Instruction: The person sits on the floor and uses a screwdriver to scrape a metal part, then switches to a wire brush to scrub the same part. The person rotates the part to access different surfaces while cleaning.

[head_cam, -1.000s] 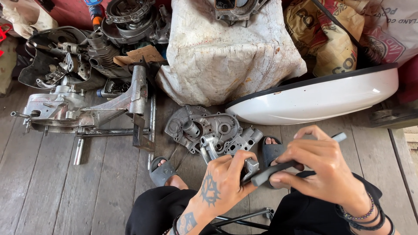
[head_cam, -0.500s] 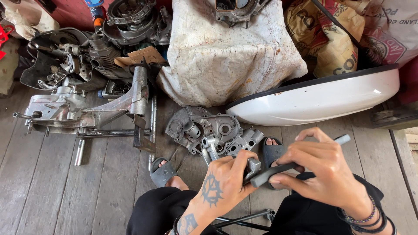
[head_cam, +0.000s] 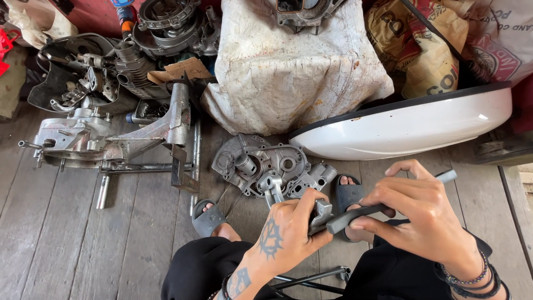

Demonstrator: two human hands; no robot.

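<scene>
Left hand (head_cam: pixel 288 233) gripped a small metal part (head_cam: pixel 321 214), fingers closed round it. Right hand (head_cam: pixel 422 216) closed on a grey rod (head_cam: pixel 388 204) meeting that part, above the lap. Beyond, on the plank floor (head_cam: pixel 66 244), lay an engine casing (head_cam: pixel 266 164); farther, a white panel (head_cam: pixel 405 130).

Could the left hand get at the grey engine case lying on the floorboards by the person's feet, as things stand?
Probably yes, once freed. The engine case lies uncovered just ahead of the left hand, nothing between them. But that hand grips a small metal part, with the right hand holding a grey rod.
</scene>
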